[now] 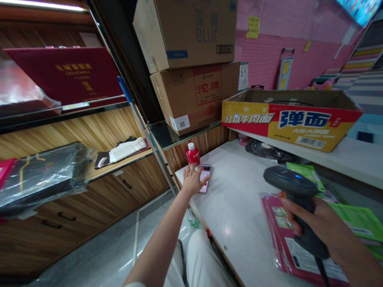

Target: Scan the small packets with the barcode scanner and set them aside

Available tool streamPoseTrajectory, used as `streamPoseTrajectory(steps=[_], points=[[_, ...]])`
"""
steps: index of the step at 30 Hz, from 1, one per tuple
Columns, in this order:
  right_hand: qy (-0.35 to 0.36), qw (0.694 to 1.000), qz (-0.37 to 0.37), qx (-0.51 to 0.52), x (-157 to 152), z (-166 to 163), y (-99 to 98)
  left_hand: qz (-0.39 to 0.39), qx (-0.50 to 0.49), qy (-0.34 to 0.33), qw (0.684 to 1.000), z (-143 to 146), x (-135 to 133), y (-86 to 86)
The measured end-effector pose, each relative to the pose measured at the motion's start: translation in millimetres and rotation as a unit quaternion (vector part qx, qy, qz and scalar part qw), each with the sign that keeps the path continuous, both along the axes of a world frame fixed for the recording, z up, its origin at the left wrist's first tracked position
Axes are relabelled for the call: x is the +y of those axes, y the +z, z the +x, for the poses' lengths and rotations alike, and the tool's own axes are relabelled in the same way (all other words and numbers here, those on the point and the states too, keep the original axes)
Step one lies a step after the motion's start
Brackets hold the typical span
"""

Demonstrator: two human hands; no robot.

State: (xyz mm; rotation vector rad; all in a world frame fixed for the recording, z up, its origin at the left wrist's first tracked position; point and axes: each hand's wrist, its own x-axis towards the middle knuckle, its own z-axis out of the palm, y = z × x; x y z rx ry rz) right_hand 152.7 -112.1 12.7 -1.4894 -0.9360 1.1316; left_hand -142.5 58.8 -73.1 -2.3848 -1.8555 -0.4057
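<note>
Head view shows held scanner (291, 182), carton (194, 42) reading "BLUE"

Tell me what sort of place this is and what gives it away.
Likely a shop's checkout counter: the right hand holds what looks like a barcode scanner, maroon packets lie on the counter, and printed cartons are stacked beyond.

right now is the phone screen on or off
On: the phone shows a lit display, partly covered by the left hand.
</note>
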Motion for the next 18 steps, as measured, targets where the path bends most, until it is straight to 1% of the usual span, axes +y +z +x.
streamPoseTrajectory(steps=[4, 8, 13, 18], points=[[0.013, 1.0, 0.009, 0.009, 0.7, 1.5, -3.4, 0.008, -0.002, -0.018, 1.0, 2.0, 1.2, -3.1], [0.018, 1.0, 0.015, 0.006, 0.3, 1.7, -2.9, 0.004, 0.005, -0.029, 1.0, 8.4, 3.6, -4.7], [0.013, 1.0, 0.018, -0.006, -1.3, 0.7, 2.1, -0.005, -0.001, -0.011, 1.0, 17.1, 8.0, 0.7], [0.007, 1.0, 0.013, 0.003, -2.2, 0.0, 4.9, 0.017, -0.006, -0.015, 1.0, 13.3, 3.4, 3.5]])
